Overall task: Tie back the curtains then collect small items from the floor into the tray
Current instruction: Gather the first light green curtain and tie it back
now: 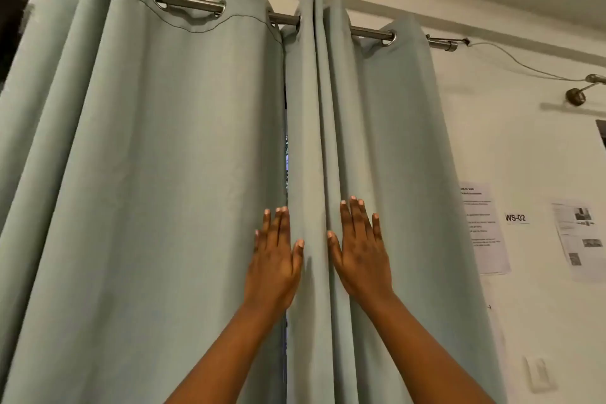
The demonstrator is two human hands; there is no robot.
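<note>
Two pale grey-green curtains hang from a metal rod [193, 4] by eyelets. The left curtain [157, 174] and the right curtain [393, 147] meet at a narrow dark gap near the middle. My left hand [274, 256] lies flat on the inner edge of the left curtain, fingers spread and pointing up. My right hand [359, 249] rests flat on the folds of the right curtain, just right of the gap. Neither hand grips the cloth. No tray, floor or small items are in view.
A white wall at the right carries printed sheets [483, 226], a "WS-02" label [515, 217] and more papers [580, 236]. A wall lamp [580, 93] with a thin cable sits at the upper right. A switch plate [537, 374] is low on the wall.
</note>
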